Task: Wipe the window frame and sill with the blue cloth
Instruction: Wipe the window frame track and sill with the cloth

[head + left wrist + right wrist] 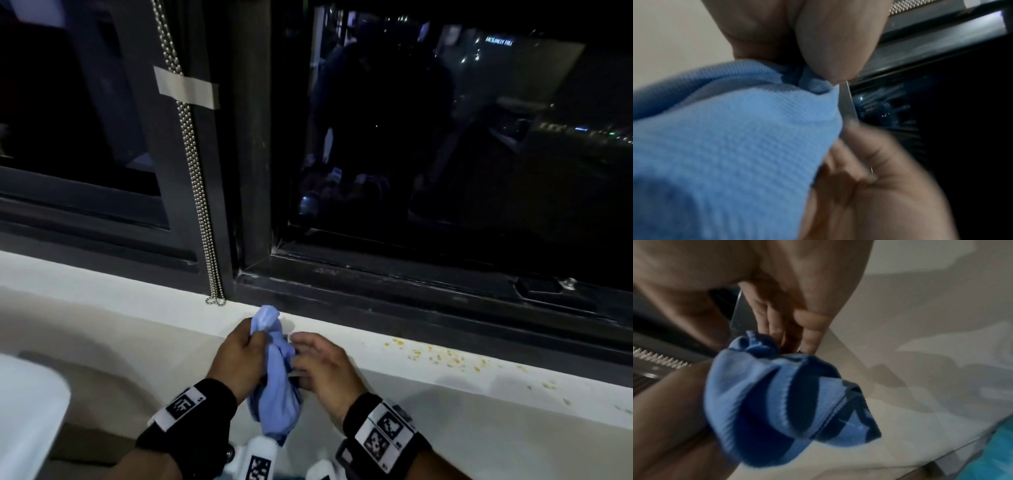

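The light-blue ribbed fabric cloth [274, 383] hangs bunched between the two hands just above the front edge of the white window sill [102, 318], one crumpled end poking up past the knuckles and the rest drooping below the wrists. The left hand [236, 359] has its fingers curled round the upper part of the cloth, thumb and fingers nipping a fold, as the left wrist view shows close up. The right hand [325, 366] sits just beside it with fingers loosely bent toward the fabric; whether they actually pinch it or only touch it cannot be told from the blurred pictures. Held this way, the cloth looks as if it is being gathered or refolded into a pad before wiping, not yet pressed to anything. The sill carries a scatter of small yellowish crumbs [442, 356] to the right, well apart from the hands, a likely target for the wipe. Behind it runs the dark metal window frame [376, 284], dusty along its lower track, with a silver bead chain [195, 164] hanging down the upright and a strip of grey tape [186, 87] stuck across it. The glass is black with night outside and shows faint reflections.
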`<action>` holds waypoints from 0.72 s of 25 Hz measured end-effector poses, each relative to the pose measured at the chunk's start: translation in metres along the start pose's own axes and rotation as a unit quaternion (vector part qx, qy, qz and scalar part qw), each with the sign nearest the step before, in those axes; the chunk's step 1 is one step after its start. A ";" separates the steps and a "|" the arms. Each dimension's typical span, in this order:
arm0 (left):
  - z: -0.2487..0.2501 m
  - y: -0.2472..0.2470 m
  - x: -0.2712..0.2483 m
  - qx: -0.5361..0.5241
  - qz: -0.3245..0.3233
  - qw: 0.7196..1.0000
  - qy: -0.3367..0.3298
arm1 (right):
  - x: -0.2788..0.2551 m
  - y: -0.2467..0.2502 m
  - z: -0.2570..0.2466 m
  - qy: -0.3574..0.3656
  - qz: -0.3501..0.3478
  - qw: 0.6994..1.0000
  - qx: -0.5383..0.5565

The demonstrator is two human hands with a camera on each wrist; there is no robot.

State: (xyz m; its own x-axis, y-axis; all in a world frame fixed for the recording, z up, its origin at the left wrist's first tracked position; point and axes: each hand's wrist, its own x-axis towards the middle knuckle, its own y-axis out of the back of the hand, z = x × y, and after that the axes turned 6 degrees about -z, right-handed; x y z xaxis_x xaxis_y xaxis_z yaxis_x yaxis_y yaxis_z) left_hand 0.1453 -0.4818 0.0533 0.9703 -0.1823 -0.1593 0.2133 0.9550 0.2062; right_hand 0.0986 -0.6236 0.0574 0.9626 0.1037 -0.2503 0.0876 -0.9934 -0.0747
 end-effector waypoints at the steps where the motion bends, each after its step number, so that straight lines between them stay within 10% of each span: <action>1: 0.002 -0.001 0.002 -0.034 -0.005 0.999 0.000 | 0.003 0.005 0.002 -0.021 0.048 0.999 0.010; 8: 0.018 -0.013 0.002 -0.138 -0.063 0.988 0.030 | -0.009 -0.003 -0.003 -0.080 -0.018 0.991 0.106; 15: 0.015 0.003 -0.009 0.214 0.085 0.962 -0.147 | 0.021 -0.015 -0.008 -0.043 0.072 0.996 -0.033; 18: 0.020 0.008 -0.007 0.215 0.046 0.967 -0.130 | 0.025 -0.020 -0.023 -0.062 -0.042 0.991 0.115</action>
State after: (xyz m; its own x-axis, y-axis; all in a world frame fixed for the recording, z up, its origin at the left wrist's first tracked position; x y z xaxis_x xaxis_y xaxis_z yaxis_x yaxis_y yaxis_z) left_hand 0.1421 -0.4772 0.0754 0.9714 -0.2076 0.1152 0.0986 0.7943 0.5995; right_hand 0.1272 -0.6024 0.0748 0.9148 0.2040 -0.3487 0.0908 -0.9449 -0.3145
